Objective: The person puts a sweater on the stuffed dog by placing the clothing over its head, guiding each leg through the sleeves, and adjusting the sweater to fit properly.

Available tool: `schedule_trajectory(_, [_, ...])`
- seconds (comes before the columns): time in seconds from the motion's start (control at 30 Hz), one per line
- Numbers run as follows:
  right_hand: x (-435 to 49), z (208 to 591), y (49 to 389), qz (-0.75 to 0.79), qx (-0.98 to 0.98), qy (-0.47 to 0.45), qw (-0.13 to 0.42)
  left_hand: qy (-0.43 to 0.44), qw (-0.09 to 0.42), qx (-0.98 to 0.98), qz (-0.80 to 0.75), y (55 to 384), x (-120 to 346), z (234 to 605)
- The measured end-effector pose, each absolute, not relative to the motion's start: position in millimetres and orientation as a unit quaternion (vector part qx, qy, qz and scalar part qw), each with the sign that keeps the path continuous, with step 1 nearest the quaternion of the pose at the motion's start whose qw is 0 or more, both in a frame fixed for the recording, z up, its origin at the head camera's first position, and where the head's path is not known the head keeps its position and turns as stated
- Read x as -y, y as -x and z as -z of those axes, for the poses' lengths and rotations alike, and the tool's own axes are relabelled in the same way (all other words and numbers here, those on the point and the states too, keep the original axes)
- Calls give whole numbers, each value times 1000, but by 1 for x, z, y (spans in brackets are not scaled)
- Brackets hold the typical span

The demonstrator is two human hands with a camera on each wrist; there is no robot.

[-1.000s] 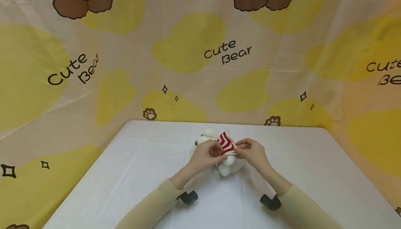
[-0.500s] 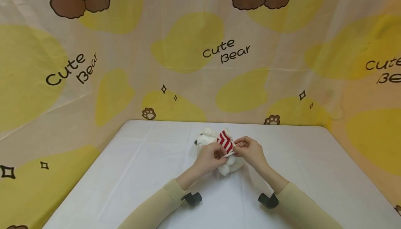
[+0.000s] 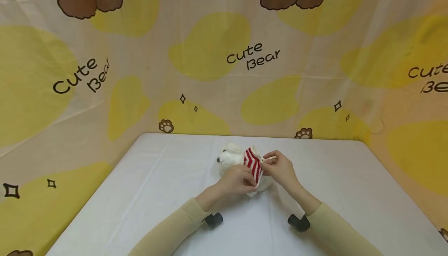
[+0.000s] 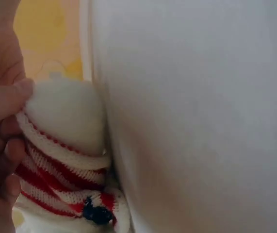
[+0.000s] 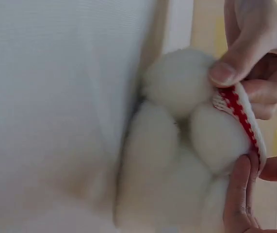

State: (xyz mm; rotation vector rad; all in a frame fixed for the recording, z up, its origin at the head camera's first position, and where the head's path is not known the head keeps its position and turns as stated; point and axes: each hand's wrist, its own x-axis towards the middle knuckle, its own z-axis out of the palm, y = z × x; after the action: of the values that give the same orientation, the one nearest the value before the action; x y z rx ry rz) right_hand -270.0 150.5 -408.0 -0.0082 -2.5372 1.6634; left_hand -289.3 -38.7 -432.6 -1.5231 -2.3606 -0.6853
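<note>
A white plush toy animal [image 3: 231, 157] with a dark nose lies on the table, its head toward the left. Around its body is a red-and-white striped knit sweater [image 3: 253, 162]. My left hand [image 3: 234, 181] pinches the near part of the sweater's hem. At the hem's other side, my right hand [image 3: 281, 169] pinches the knit edge between thumb and fingers. The right wrist view shows the hem [image 5: 245, 121] stretched between both hands, beside the toy's rounded white limbs [image 5: 218, 136]. A navy patch [image 4: 98, 212] shows on the sweater in the left wrist view.
The table [image 3: 168, 193] has a white cover. Behind it hangs a yellow and cream cloth [image 3: 213, 49] printed with bears and lettering. Black camera mounts [image 3: 214, 220] sit under both wrists.
My left hand has moved down and slightly right, drawing the sweater's near edge lower over the toy's limbs. My right hand stays at nearly the same spot.
</note>
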Motion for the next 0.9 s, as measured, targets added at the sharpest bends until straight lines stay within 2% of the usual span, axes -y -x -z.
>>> schedule_trajectory(0.13, [-152,406,273,-562,826,-6,50,488,112,814,294,287,40,429])
schedule_trajectory(0.27, [-154,409,274,-578,815,-5,43,320,132,829,438,288,47,422])
schedule_trajectory(0.33, [-154,411,273,-585,810,-5,42,238,148,844,458,290,49,418])
schedule_trajectory(0.4, [-154,412,273,-585,810,-9,48,191,136,864,446,292,51,413])
schedule_trajectory(0.63, [-155,419,272,-557,825,-40,81,177,95,891,408,293,47,406])
schedule_trajectory(0.9, [-157,421,269,-491,863,-67,100,171,95,919,341,293,59,406])
